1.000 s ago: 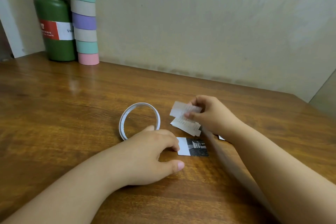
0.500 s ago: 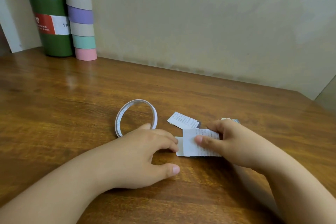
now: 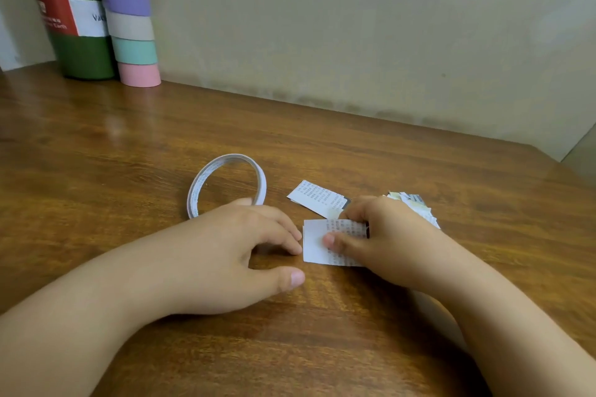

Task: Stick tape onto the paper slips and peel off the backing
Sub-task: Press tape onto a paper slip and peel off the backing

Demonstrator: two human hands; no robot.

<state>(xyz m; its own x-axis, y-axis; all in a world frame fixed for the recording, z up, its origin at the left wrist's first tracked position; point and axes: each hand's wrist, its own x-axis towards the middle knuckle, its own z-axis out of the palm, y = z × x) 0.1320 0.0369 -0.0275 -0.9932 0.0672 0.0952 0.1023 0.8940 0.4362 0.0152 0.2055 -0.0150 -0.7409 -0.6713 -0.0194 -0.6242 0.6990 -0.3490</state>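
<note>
The printed paper slip (image 3: 325, 243) lay flat on the wooden table (image 3: 129, 155), just right of the tape roll (image 3: 225, 184). The right hand (image 3: 383, 242) pinched it, thumb on top. The left hand (image 3: 238, 255), fingers loosely bent, touched its left edge. Beyond the slip lay 1 more slip (image 3: 314, 196).

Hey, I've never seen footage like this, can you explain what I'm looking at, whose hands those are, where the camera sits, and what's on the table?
There is no machine: a person wears a camera on the head, looking down at their own bare hands. On the wooden table lie a tape roll, a printed paper slip and a small pile of slips. The right hand pinches another slip lying on the table. The left hand rests beside it, holding nothing. A green bottle and a pastel striped tube stand at the back.
</note>
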